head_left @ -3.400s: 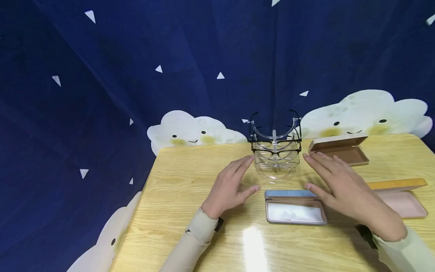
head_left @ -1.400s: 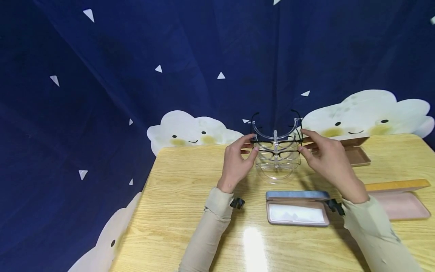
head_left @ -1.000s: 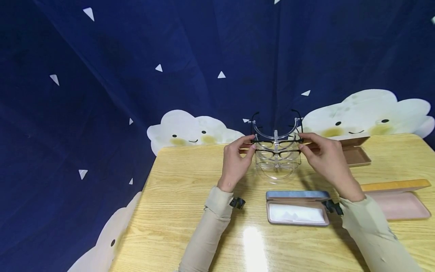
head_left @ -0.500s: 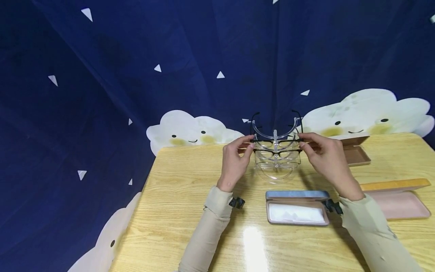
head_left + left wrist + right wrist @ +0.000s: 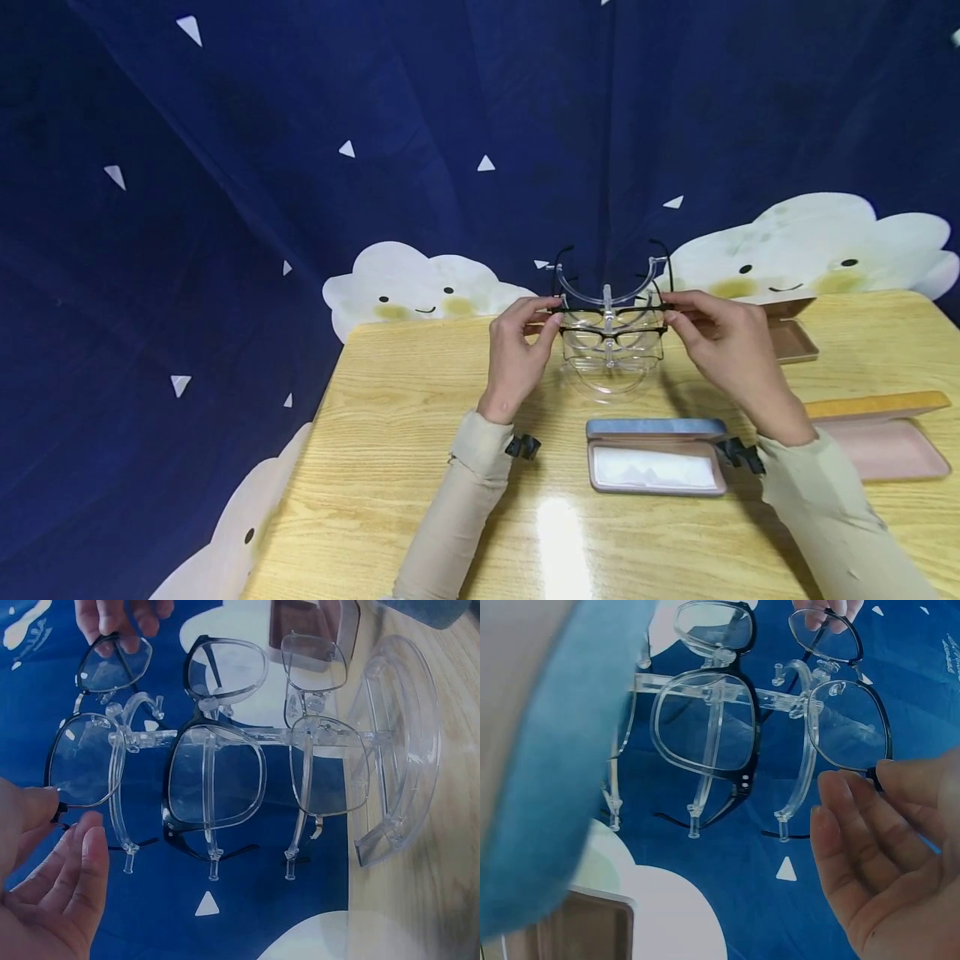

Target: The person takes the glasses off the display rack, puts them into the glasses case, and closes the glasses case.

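Note:
A clear display stand [image 5: 608,295] bears three pairs of glasses, one above another. The top pair of glasses [image 5: 886,724] has a dark upper rim and its temples point back over the stand. My left hand [image 5: 516,354] pinches this pair at its left corner, thumb and fingertips near the hinge. At the opposite corner my right hand [image 5: 738,354] pinches it the same way. Below sit thick black-framed glasses [image 5: 176,776], and under them thin metal-framed glasses [image 5: 367,769]; neither hand grips these two.
On the wooden table [image 5: 405,417], an open blue case [image 5: 656,428] with a white cloth [image 5: 652,468] lies in front of the stand. To the right are an open orange case [image 5: 873,407] and an open brown case [image 5: 791,340], partly behind my right hand. A dark blue curtain [image 5: 420,100] hangs behind.
Both hands have come in from beside the stand and taken hold of the top glasses' corners. In the last half second the right temple has shifted slightly outward with my right hand.

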Available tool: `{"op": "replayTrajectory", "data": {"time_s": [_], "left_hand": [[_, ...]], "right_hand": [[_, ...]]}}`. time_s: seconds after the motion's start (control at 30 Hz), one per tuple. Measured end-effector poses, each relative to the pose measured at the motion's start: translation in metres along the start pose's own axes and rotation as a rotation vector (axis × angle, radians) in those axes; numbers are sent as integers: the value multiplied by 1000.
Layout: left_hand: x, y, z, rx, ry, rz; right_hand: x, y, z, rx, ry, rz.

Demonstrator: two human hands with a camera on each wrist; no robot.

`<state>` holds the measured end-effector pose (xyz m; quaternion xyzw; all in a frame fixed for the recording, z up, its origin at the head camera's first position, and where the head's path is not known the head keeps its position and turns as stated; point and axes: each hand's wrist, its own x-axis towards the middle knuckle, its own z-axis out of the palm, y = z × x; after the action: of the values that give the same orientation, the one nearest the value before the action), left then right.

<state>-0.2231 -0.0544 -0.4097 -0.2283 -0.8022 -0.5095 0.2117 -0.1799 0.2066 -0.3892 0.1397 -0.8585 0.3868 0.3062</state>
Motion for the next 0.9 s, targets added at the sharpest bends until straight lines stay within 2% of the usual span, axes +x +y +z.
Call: {"op": "replayTrajectory", "data": {"time_s": [0.27,0.43,0.67,0.9], "left_hand": [[0,5,-3,-57,34,64],[-1,9,-5,-94,59,106],[-3,14,-9,-83,81,169],[-6,16,-12,-89,96,208]], "right_hand": [[-2,-10,-6,49,34,-20],[-3,-15,-11,109,25,19],[-4,-19,-19,166,-24,139],[-3,-23,-27,253,-120,348]]}}
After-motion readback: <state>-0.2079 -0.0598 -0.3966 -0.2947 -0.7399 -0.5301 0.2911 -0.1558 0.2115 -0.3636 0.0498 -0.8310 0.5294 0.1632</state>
